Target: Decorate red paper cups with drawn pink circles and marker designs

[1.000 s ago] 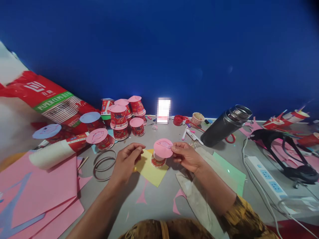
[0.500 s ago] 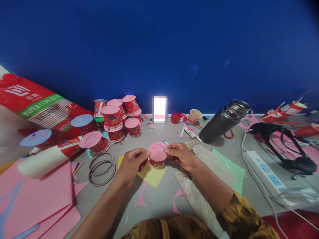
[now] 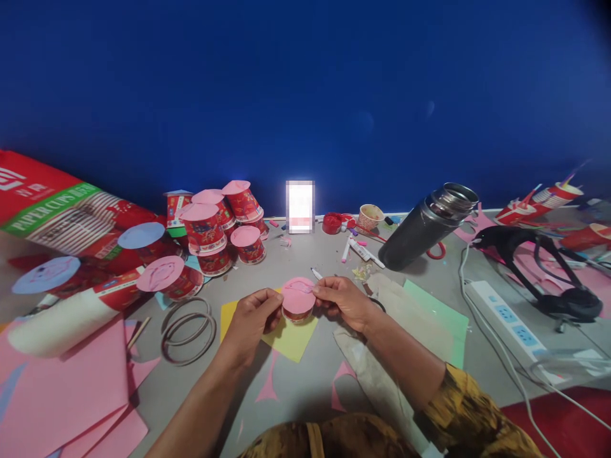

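A pink paper disc (image 3: 298,298) with a marker drawing near its far edge lies over the end of a short red paper cup (image 3: 298,315). My left hand (image 3: 255,318) pinches the disc's left edge between thumb and fingers. On the opposite side, my right hand (image 3: 346,300) pinches the right edge, thumb on top. The cup stands on a yellow paper sheet (image 3: 291,343), and the disc hides most of it. Just beyond my right fingertips lies a marker (image 3: 316,273), partly covered by the hand.
Several disc-topped red cups (image 3: 205,232) are stacked at the back left, beside a paper cup bag (image 3: 71,210). Two rings (image 3: 188,332) and pink sheets (image 3: 71,388) lie left. To the right stand a dark flask (image 3: 424,229) and a power strip (image 3: 508,324).
The whole view has shifted slightly, with things on the left sliding further left. Both hands keep their pinch on the pink disc; it looks a little flatter to the camera.
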`<state>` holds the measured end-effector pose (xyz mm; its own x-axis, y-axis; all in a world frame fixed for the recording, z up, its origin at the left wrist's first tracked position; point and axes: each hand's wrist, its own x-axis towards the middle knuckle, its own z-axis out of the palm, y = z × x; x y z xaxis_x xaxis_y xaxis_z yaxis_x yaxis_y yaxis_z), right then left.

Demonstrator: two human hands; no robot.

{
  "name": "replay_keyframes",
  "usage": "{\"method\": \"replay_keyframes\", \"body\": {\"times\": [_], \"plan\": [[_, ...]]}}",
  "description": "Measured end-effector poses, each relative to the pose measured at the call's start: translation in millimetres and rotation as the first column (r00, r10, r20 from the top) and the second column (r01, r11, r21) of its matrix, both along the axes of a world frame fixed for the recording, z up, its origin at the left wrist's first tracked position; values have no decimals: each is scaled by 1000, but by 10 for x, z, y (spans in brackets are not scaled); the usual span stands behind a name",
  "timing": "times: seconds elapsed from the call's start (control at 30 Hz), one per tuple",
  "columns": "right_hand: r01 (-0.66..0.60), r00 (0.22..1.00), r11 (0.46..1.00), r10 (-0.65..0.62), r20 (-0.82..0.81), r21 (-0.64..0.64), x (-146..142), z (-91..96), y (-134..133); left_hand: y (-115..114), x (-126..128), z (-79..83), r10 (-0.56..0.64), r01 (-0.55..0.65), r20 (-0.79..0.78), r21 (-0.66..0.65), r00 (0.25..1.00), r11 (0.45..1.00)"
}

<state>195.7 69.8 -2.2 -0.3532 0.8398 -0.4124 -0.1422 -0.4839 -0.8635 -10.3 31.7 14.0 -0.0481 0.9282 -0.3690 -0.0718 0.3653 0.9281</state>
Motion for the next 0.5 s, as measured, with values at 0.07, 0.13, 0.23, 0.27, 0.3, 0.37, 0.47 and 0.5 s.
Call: {"method": "replay_keyframes", "body": {"times": [0.07, 0.13, 0.23, 0.27, 0.3, 0.37, 0.47, 0.5], "plan": [[8, 1000, 1000, -8, 1, 3, -16, -11, -4, 5, -2, 0, 4, -4, 7, -2, 1000, 1000], [31, 999, 999, -31, 7, 26, -29, -28, -6, 10, -1, 7, 9, -9, 12, -2, 1000, 1000], [79, 996, 993, -82, 26, 85, -43, -58, -2, 18, 1, 18, 16, -16, 21, 0, 1000, 1000], [93, 995, 990, -97, 35, 105, -45, -65, -1, 21, 1, 20, 17, -17, 23, 0, 1000, 1000], [107, 993, 986, -113, 44, 125, -46, -69, -1, 24, 0, 21, 17, -17, 26, -1, 1000, 1000], [149, 985, 974, -161, 62, 170, -43, -63, -10, 28, -3, 20, 16, -16, 30, -2, 999, 1000], [156, 958, 907, -235, 163, 391, -36, -28, -51, 32, -6, 9, 16, -16, 34, -4, 999, 1000], [118, 945, 861, -251, 210, 495, -38, -19, -68, 34, -6, 2, 16, -16, 34, -4, 999, 1000]]}}
